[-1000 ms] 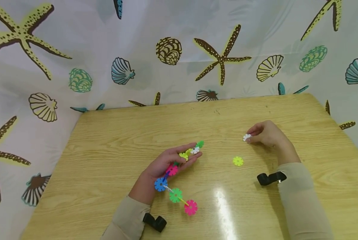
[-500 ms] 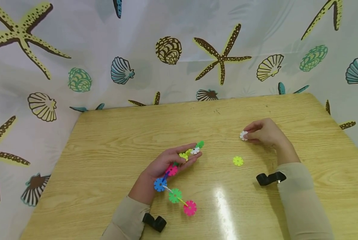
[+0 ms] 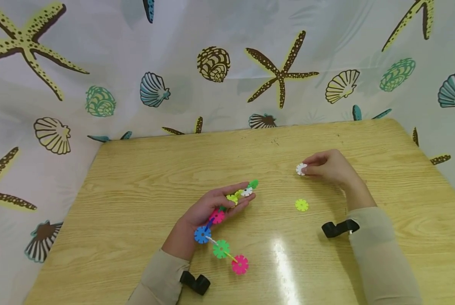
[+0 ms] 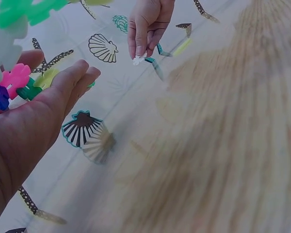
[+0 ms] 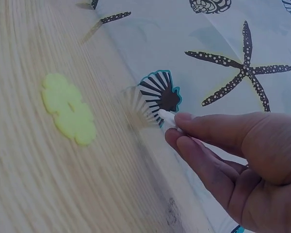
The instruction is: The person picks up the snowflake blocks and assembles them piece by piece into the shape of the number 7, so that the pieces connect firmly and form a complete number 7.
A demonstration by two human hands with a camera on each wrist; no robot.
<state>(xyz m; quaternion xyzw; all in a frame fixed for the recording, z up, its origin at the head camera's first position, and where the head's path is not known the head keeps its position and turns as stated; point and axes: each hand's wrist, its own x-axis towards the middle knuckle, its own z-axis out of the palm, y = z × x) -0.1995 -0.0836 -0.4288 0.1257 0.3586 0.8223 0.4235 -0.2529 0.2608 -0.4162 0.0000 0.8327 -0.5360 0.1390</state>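
My left hand (image 3: 206, 208) holds a chain of notched plastic snowflake discs (image 3: 221, 249) in pink, green, blue, yellow and white, with the thumb over a yellow one. One end, with a green disc (image 3: 253, 184), pokes past the fingertips; the other hangs beside the wrist and ends in a pink disc (image 3: 240, 264). To the right, a single white snowflake disc (image 3: 301, 169) is pinched between thumb and fingers of my right hand (image 3: 331, 170). The right wrist view shows this white disc (image 5: 168, 118) edge-on at the fingertips. A loose yellow snowflake disc (image 3: 301, 205) lies between the hands.
The wooden table (image 3: 166, 169) is backed on its far side by a white cloth (image 3: 185, 97) printed with starfish and shells, which also runs along the left and right. Black camera mounts (image 3: 195, 283) sit on both sleeves.
My right hand has carried the white disc leftward and slightly away from me over the table. The left hand and its chain have stayed nearly still.
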